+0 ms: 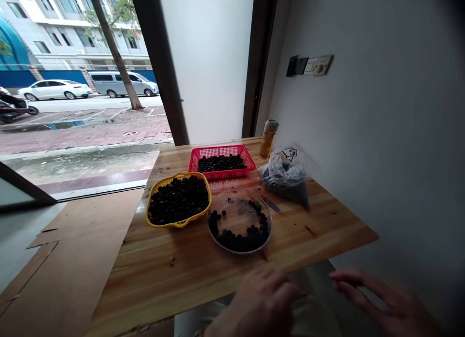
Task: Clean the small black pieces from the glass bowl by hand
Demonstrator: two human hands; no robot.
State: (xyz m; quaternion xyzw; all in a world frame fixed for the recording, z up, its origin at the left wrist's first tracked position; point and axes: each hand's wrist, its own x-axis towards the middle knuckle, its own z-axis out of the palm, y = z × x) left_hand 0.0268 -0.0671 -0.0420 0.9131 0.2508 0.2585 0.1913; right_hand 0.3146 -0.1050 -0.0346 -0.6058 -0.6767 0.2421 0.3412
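- Left hand (267, 298), blurred, was bent at the fingers by the tabletop's near edge; whether it held anything could not be told.
- Right hand (374, 296) was partly open, its fingertips close together and nothing visible between them, beyond the near right corner.
- Clear round dish (240, 221) sat toward the near edge of the wooden tabletop (174, 264), small black round pieces (241, 240) lying mostly along its near side.
- Slim purple-handled tool (271, 204) lay just right of the dish.
- Yellow basket (180, 224), full of black pieces, stood by the left edge.
- Red basket (222, 174), also holding black pieces, was near the far edge.
- Clear plastic bag (286, 175) with dark contents rested by the right edge.
- Bottle (268, 141) of amber liquid stood upright at the far right corner.
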